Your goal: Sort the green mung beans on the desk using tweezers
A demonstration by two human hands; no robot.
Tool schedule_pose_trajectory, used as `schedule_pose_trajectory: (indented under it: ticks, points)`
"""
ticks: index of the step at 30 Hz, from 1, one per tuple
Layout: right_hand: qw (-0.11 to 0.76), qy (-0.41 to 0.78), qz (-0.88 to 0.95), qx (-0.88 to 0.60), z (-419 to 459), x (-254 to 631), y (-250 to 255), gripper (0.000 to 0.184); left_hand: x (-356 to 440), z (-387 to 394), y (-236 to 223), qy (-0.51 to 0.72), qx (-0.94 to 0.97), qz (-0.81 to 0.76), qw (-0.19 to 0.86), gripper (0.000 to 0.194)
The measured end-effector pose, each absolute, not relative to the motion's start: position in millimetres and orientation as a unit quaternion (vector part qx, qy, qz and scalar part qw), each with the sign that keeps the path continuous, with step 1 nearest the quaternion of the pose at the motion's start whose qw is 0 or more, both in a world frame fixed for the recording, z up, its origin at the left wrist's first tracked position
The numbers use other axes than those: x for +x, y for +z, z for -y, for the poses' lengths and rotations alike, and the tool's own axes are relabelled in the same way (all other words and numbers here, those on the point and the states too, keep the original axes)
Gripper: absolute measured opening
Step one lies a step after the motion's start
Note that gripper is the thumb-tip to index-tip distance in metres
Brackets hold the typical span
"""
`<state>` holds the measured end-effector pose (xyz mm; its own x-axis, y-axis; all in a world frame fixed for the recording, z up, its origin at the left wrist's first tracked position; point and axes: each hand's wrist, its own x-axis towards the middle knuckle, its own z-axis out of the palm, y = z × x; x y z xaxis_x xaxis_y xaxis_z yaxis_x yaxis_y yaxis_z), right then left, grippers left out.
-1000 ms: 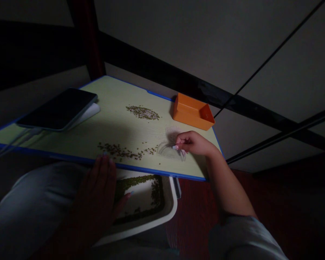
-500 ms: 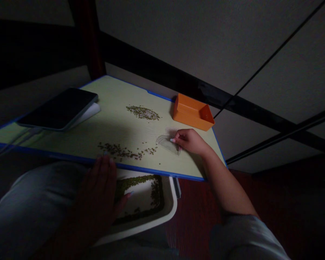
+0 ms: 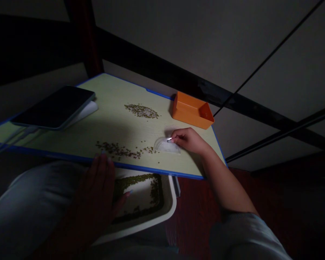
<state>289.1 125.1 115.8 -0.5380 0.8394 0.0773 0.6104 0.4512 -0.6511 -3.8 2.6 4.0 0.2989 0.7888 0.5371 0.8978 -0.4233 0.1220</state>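
My right hand [image 3: 188, 140] rests on a pale green table [image 3: 70, 137] with a blue edge, fingers pinched on a small clear plastic half-disc [image 3: 166, 145] that stands on the tabletop. Just left of the disc lies a scatter of small green beans [image 3: 119, 150]; a second bean pile [image 3: 142, 111] lies farther back. My left hand [image 3: 99, 193] holds the rim of a white tray [image 3: 162, 216] on my lap, under the table's front edge. The tray holds more green beans. Its fingers reach up to the table's edge.
An orange box [image 3: 192, 115] sits at the table's far right corner. A dark tablet [image 3: 54, 108] rests on a white stand at the left. Behind the table run a wall and dark beams. The floor at right is dark red.
My right hand has slid the clear half-disc a little left, toward the near bean scatter, and tilted it more upright. My left hand and the tray have stayed put.
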Motion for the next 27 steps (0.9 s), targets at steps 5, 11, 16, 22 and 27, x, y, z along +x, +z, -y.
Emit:
schedule_pose_trajectory:
  ticks: [5,11,16,22,27]
  points:
    - [0.202,0.349,0.804,-0.437,-121,294,123,0.017,-3,-1,7,-0.265,-0.799,0.532,0.089,0.09]
    - [0.152,0.346,0.802,-0.463,-121,307,134,0.016,-3,-1,5,-0.273,-0.794,0.538,0.075,0.088]
    - [0.071,0.336,0.808,-0.478,-120,309,139,0.015,0,0,7,-0.278,-0.788,0.546,0.058,0.088]
    - [0.075,0.384,0.797,-0.46,-117,300,132,0.018,1,1,11,-0.283,-0.785,0.549,0.048,0.088]
    - [0.108,0.371,0.803,-0.453,-118,297,125,0.02,0,0,10,-0.287,-0.784,0.548,0.049,0.088]
